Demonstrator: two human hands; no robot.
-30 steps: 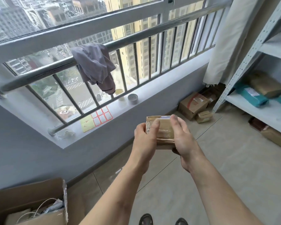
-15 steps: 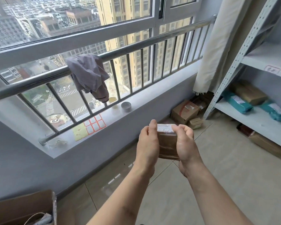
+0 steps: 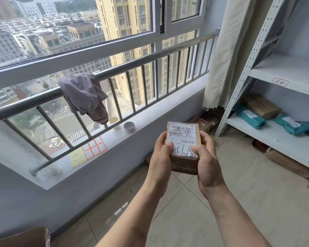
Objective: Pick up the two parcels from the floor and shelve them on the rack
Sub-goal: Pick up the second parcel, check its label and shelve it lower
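Note:
A small brown cardboard parcel (image 3: 183,139) with a white shipping label facing me is held in front of my chest, above the tiled floor. My left hand (image 3: 161,157) grips its left side, thumb on the label. My right hand (image 3: 206,157) grips its right side, thumb on the label's lower right. The grey metal rack (image 3: 253,50) stands at the right. Its lower shelf (image 3: 275,138) carries teal mailer bags (image 3: 250,116) and a brown parcel (image 3: 264,106). The shelf above (image 3: 292,72) bears a small label tag.
More cardboard boxes (image 3: 205,122) lie on the floor in the corner under a curtain (image 3: 228,50). Boxes (image 3: 289,163) sit beneath the rack. A window sill (image 3: 150,125) with a steel railing runs along the left, a cloth (image 3: 84,95) hung on it. An open box (image 3: 20,237) is at bottom left.
The parcel has been turned in both hands so its label now faces me. The view has swung up and right, bringing more of the rack into sight.

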